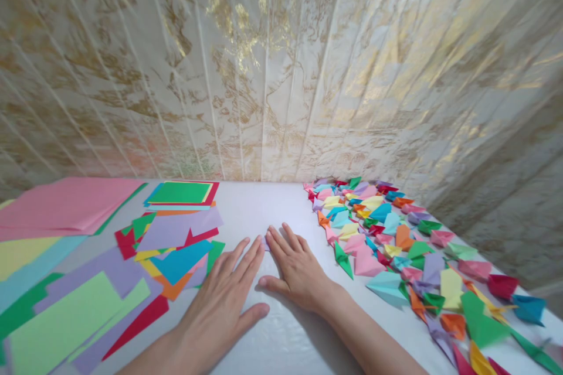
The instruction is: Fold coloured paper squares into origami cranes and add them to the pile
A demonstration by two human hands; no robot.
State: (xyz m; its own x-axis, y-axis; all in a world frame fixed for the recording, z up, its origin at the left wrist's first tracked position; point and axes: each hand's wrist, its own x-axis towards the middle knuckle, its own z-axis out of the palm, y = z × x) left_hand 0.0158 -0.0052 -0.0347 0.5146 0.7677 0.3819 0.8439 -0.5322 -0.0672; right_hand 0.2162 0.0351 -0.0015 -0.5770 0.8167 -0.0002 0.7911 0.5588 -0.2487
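Observation:
Side by side on the white tabletop [268, 205], both hands lie with palms down. My left hand [229, 281] has its fingers stretched forward and its thumb out to the side. My right hand [297, 269] rests close beside it, fingers extended toward the wall and thumb pointing left. A small bit of purple paper [264, 244] shows between the fingertips of the two hands; most of it is hidden beneath them, so its shape cannot be told. Nothing is gripped in either hand.
Folded paper figures [369, 261] in many colours cover the right side. To the left lie purple sheets [176, 228], light green sheets [65, 322], blue offcuts [182, 263] and large pink sheets [70, 205]. A green-topped paper stack [182, 192] sits near the gold-patterned curtain [264, 70] behind.

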